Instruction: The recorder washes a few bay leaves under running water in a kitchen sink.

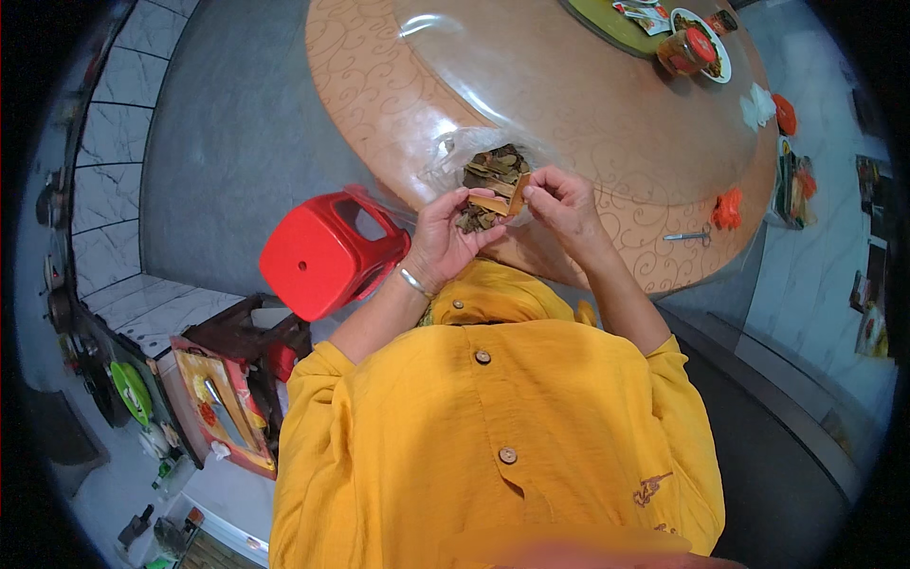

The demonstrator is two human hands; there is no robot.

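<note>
A clear plastic bag lies open at the near edge of the round table, holding dried brown-green leaves. In front of it, my left hand is cupped, palm up, with more dried leaves by its fingers. A flat tan strip, bent into a V, spans between my hands; its material is unclear. My left thumb meets one end of the strip. My right hand pinches the other end between thumb and fingertips. A metal bangle circles my left wrist.
The round table bears scissors, orange-red plastic, crumpled white tissue, a red-lidded jar and a white plate of food. A red plastic stool stands at left. A knife lies on a board further down.
</note>
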